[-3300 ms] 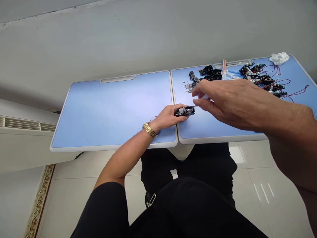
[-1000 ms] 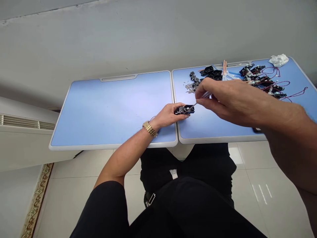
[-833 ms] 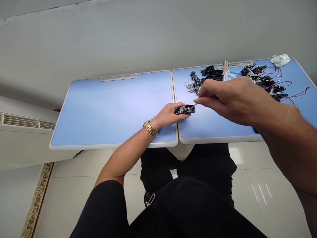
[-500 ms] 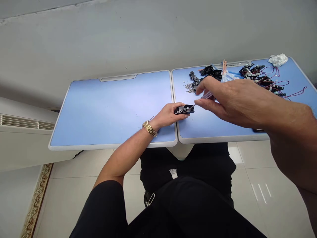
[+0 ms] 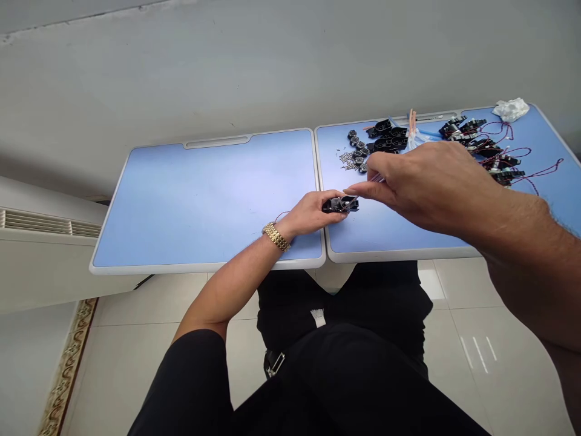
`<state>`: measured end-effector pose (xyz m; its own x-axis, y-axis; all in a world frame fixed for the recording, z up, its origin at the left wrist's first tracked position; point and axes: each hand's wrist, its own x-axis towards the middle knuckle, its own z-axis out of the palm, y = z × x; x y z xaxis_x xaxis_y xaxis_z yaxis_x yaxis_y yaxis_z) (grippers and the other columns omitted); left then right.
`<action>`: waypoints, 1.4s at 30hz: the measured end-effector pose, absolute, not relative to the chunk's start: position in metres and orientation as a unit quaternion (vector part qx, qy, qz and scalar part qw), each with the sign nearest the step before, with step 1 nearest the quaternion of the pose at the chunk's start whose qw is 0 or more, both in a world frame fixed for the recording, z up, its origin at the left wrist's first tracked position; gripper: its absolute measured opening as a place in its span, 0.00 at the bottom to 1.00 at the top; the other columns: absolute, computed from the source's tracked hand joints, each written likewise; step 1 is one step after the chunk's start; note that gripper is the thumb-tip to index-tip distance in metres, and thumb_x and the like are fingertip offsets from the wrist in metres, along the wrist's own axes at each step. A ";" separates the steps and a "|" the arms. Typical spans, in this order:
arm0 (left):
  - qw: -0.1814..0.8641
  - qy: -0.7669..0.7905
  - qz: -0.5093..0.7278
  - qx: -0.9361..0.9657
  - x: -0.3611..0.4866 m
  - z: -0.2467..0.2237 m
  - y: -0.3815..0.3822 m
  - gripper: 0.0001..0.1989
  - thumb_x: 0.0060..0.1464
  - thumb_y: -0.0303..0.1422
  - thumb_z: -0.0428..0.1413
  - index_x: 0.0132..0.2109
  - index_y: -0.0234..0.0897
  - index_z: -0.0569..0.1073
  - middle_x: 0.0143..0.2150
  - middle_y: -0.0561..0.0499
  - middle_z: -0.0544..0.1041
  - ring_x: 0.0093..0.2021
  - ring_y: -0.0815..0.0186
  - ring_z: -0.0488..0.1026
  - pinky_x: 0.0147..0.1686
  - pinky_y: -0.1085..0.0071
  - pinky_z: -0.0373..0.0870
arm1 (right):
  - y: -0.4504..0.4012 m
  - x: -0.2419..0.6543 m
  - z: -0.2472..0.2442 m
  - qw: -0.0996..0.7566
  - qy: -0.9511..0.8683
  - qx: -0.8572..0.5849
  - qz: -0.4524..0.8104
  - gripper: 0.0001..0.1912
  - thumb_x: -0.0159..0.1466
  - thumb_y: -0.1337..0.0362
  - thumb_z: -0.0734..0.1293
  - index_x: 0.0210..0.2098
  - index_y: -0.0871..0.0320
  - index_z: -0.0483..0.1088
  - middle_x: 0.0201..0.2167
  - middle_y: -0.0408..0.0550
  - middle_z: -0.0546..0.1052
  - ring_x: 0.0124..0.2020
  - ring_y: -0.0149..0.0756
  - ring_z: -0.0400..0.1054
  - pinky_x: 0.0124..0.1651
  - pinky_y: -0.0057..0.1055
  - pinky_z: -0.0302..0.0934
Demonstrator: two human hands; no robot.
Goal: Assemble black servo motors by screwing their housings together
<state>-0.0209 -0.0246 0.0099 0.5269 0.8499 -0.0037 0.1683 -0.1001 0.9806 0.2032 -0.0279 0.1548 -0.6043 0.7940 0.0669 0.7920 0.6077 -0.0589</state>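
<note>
My left hand [image 5: 313, 212], with a gold watch at the wrist, is closed around a small black plastic housing [image 5: 333, 205] over the seam between the two tables. The housing has a round opening at its right end with a light part inside. My right hand [image 5: 403, 181] grips a thin screwdriver [image 5: 376, 178] with a see-through purplish handle. Its shaft slants down to the left and its tip is at the round opening. Fingers of the right hand partly cover the handle.
Loose screws [image 5: 347, 160] and several small round motor-like parts [image 5: 358, 145] lie beyond the housing. Black shells [image 5: 385, 136], orange and blue sticks [image 5: 412, 121], wired black assemblies [image 5: 472, 136] and a crumpled white bag [image 5: 511, 109] sit farther right on the blue table [image 5: 399, 233].
My right hand has moved slightly left and down, and its fingers have drawn closer together on the screwdriver. The left hand and housing have shifted slightly right.
</note>
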 end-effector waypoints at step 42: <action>0.592 0.376 0.313 0.640 -0.023 0.014 -0.023 0.15 0.58 0.40 0.70 0.49 0.38 0.83 0.39 0.52 0.79 0.38 0.67 0.71 0.42 0.67 0.67 | -0.013 0.217 0.139 0.179 -0.894 -0.402 0.082 0.13 0.76 0.49 0.71 0.43 0.51 0.78 0.20 0.45 0.71 0.30 0.48 0.73 0.41 0.43 0.63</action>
<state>-0.0232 -0.0226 0.0137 0.5211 0.8523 -0.0447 0.1103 -0.0153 0.9938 0.2174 -0.0131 0.1386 -0.6124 0.7487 0.2538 0.6898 0.6629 -0.2911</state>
